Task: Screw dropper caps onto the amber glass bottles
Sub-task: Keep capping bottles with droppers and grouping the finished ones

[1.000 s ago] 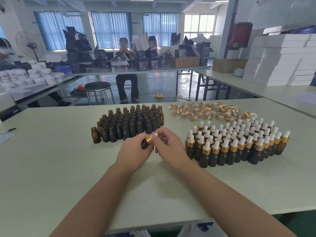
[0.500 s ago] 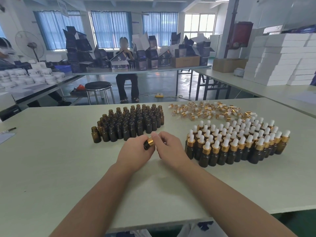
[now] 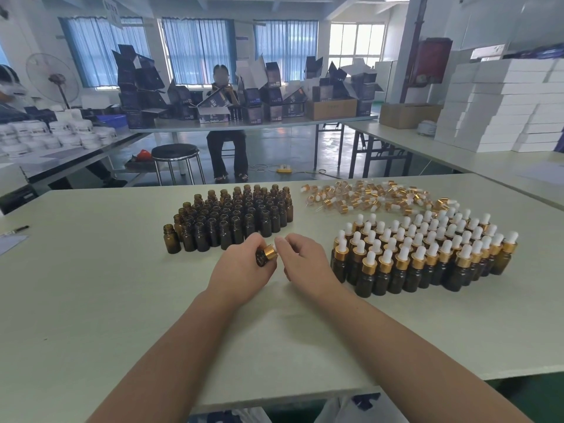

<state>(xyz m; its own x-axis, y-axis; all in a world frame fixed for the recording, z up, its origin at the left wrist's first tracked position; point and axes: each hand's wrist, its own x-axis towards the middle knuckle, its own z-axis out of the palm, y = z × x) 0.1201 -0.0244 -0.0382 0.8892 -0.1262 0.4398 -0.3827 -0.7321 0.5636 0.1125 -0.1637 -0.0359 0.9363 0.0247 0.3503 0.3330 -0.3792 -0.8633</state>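
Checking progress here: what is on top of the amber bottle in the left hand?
A gold dropper cap sits on the amber bottle, which the left hand holds. Fingers of the right hand cover the cap's tip, so its white bulb is mostly hidden.

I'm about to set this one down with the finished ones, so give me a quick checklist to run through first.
1. Left hand grips the bottle: ok.
2. Gold dropper cap on its neck, right hand pinching it: ok.
3. Cap screwed fully tight: cannot tell.
4. Bare table in front of the capped bottles: ok.
5. Uncapped bottles and loose caps left for next: ok.
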